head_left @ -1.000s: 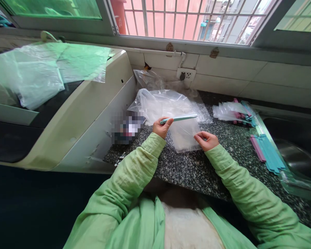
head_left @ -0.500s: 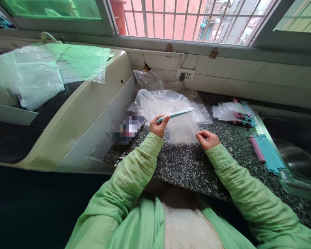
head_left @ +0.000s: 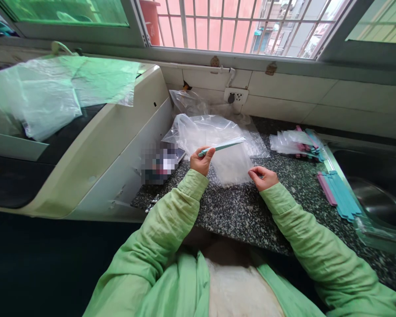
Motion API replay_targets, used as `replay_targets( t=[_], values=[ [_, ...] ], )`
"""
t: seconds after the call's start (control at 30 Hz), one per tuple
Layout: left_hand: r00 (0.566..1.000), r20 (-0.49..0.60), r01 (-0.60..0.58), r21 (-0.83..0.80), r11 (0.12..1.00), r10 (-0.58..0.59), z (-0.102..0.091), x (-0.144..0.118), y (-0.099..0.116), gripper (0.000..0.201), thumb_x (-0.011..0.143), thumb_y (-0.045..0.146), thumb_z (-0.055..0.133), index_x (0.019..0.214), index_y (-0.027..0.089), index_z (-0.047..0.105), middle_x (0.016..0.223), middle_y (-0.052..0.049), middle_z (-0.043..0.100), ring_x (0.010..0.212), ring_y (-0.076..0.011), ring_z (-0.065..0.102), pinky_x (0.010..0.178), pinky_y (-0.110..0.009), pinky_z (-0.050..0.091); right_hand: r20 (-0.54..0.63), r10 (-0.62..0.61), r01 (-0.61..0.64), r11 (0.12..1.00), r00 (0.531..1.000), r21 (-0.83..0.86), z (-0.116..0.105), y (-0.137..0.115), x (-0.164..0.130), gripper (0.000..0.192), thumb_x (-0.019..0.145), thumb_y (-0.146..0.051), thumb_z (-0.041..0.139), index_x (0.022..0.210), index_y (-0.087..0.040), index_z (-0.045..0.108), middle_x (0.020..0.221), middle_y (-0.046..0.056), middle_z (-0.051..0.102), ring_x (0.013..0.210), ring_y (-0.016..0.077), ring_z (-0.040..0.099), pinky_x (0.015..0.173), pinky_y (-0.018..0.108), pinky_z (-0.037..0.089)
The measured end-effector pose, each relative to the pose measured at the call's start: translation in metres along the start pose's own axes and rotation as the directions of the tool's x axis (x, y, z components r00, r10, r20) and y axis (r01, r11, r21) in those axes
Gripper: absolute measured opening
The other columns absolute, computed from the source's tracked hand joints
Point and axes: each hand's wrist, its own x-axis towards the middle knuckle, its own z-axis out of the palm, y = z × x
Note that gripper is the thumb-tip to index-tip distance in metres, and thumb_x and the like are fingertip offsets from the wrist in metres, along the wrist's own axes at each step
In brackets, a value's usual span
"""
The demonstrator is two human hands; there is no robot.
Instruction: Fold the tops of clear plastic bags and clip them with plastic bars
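Counter: speckled dark granite worktop point(head_left: 237, 215)
Sink: steel basin point(head_left: 379, 202) at the right edge
Sticks: pink and teal strips point(head_left: 338, 193) lying beside the sink
Packets: filled clear bags point(head_left: 295, 141) near the wall
Socket: white outlet point(head_left: 236, 95) on the tiles
Window: barred pane point(head_left: 231, 22) above

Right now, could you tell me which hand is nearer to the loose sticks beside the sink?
Right. The right hand rests on the counter left of the loose sticks; the left hand is farther left, holding a teal stick.
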Motion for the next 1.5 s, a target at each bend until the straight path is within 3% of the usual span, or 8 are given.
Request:
replay_targets(
  t=[0.37, 0.63, 0.73, 0.87, 1.07, 1.13, 1.33, 1.5],
  values=[
    [1.0, -0.012, -0.023, -0.011, 1.0, 0.023, -0.002, 0.002, -0.005, 0.043, 0.047, 0.054, 0.069, 0.062, 0.015, 0.059, 0.045, 0.008, 0.041, 0.039, -0.002, 0.033, 0.039, -0.018, 0.027, 0.046, 0.0, 0.0, 1.0, 0.999, 0.0, 0.002, 0.005, 0.0, 0.019, 0.069, -0.035, 0.053, 0.067, -0.019, 0.063, 0.061, 0.001, 0.063, 0.054, 0.0121, 0.053, 0.058, 0.025, 0.044],
    [0.997, 0.036, -0.075, -0.001, 0.997, 0.075, -0.003, 0.003, -0.003, 0.039, 0.05, 0.051, 0.069, 0.061, 0.015, 0.061, 0.071, 0.001, 0.058, 0.045, -0.0021, 0.042, 0.04, -0.018, 0.032, 0.045, -0.031, 0.035, 0.997, 0.998, -0.072, 0.0, 0.005, 0.001, 0.017, 0.07, -0.032, 0.052, 0.065, -0.02, 0.063, 0.061, 0.002, 0.062, 0.056, 0.0131, 0.054, 0.059, 0.026, 0.043],
    [0.998, 0.056, -0.005, 0.008, 1.0, 0.005, -0.001, 0.001, -0.002, 0.041, 0.047, 0.051, 0.071, 0.062, 0.015, 0.061, 0.057, 0.003, 0.057, 0.041, -0.0031, 0.042, 0.041, -0.018, 0.033, 0.015, -0.059, 0.06, 0.994, 0.998, -0.095, -0.003, 0.004, 0.002, 0.017, 0.07, -0.032, 0.052, 0.066, -0.02, 0.063, 0.063, 0.002, 0.063, 0.057, 0.0136, 0.055, 0.06, 0.027, 0.044],
    [0.982, 0.158, 0.102, -0.007, 0.995, -0.099, 0.003, -0.005, 0.001, 0.046, 0.04, 0.052, 0.073, 0.062, 0.014, 0.061, 0.048, 0.002, 0.057, 0.045, -0.007, 0.05, 0.046, -0.019, 0.038, -0.109, -0.172, 0.15, 0.971, 0.979, -0.184, -0.01, 0.002, 0.006, 0.018, 0.074, -0.033, 0.051, 0.072, -0.019, 0.063, 0.068, 0.004, 0.063, 0.061, 0.0154, 0.056, 0.065, 0.029, 0.046],
    [0.912, 0.347, 0.204, 0.081, 0.976, -0.22, 0.006, -0.016, 0.001, 0.046, 0.039, 0.05, 0.074, 0.064, 0.013, 0.061, 0.051, -0.002, 0.062, 0.048, -0.0107, 0.055, 0.048, -0.021, 0.041, -0.228, -0.409, 0.3, 0.868, 0.884, -0.396, -0.022, 0.001, 0.01, 0.027, 0.076, -0.036, 0.05, 0.089, -0.017, 0.064, 0.085, 0.009, 0.064, 0.08, 0.0204, 0.056, 0.079, 0.033, 0.042],
    [0.901, 0.386, 0.153, 0.14, 0.978, -0.196, 0.005, -0.018, 0.002, 0.042, 0.041, 0.046, 0.075, 0.064, 0.013, 0.063, 0.052, -0.002, 0.061, 0.049, -0.011, 0.055, 0.048, -0.021, 0.04, -0.176, -0.431, 0.315, 0.833, 0.885, -0.455, -0.024, 0.0, 0.009, 0.03, 0.074, -0.039, 0.052, 0.093, -0.019, 0.064, 0.091, 0.009, 0.063, 0.086, 0.0218, 0.055, 0.082, 0.034, 0.04],
    [0.832, 0.548, -0.244, 0.221, 0.944, 0.086, 0.002, -0.019, 0.004, 0.022, 0.054, 0.036, 0.072, 0.064, 0.016, 0.068, 0.066, -0.005, 0.064, 0.062, -0.0126, 0.056, 0.059, -0.024, 0.043, -0.083, -0.475, 0.376, 0.781, 0.876, -0.499, -0.023, -0.004, 0.006, 0.022, 0.078, -0.037, 0.051, 0.083, -0.023, 0.067, 0.082, 0.004, 0.065, 0.082, 0.0185, 0.052, 0.079, 0.031, 0.035],
    [0.806, 0.574, -0.321, 0.219, 0.921, 0.144, -0.001, -0.018, -0.001, 0.026, 0.059, 0.04, 0.068, 0.067, 0.016, 0.068, 0.067, -0.006, 0.064, 0.063, -0.0127, 0.055, 0.062, -0.025, 0.044, 0.006, -0.555, 0.435, 0.645, 0.832, -0.628, -0.03, -0.01, 0.009, 0.02, 0.078, -0.036, 0.051, 0.084, -0.025, 0.067, 0.08, 0.002, 0.067, 0.078, 0.0167, 0.051, 0.073, 0.031, 0.03]
  ],
)
